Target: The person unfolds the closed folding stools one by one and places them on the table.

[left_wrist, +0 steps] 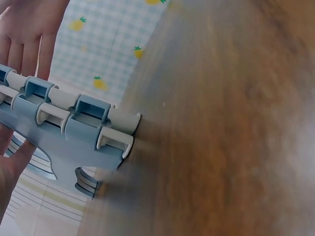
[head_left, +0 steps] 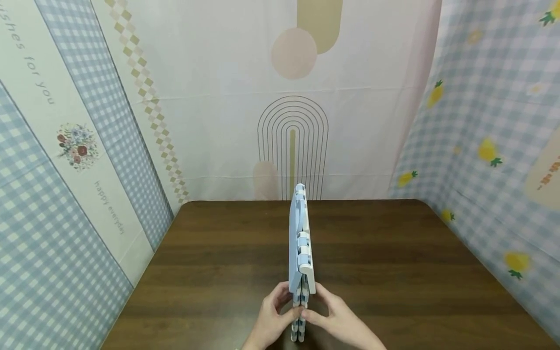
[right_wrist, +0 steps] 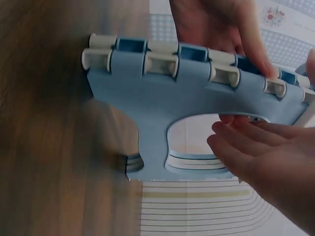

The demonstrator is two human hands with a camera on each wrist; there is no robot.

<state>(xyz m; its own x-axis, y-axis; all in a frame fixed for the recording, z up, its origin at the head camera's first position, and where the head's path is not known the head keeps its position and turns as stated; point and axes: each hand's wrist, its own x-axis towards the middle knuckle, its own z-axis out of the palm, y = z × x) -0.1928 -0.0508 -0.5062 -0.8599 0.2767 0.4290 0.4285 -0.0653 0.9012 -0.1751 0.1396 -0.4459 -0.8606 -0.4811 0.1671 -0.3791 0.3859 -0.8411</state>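
Gripping the folded blue-and-white plastic stool (head_left: pixel 303 238) by its near hinged edge, between left hand (head_left: pixel 270 313) and right hand (head_left: pixel 337 313), at the middle of the wood-grain tabletop (head_left: pixel 210 272). Foreshortening to a narrow strip in the head view; exposing the broad face of one contoured leg panel (right_wrist: pixel 152 118) in the wrist views. Extending the right fingers near-straight beside that panel, visibly in the right wrist view only.

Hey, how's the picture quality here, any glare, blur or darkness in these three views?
Head view: bright and fairly even, folded plastic piece reasonably crisp; left wrist: tabletop smeared, pale glare near the right edge; right wrist: dimmer, tabletop soft at left, folded plastic piece clearer.
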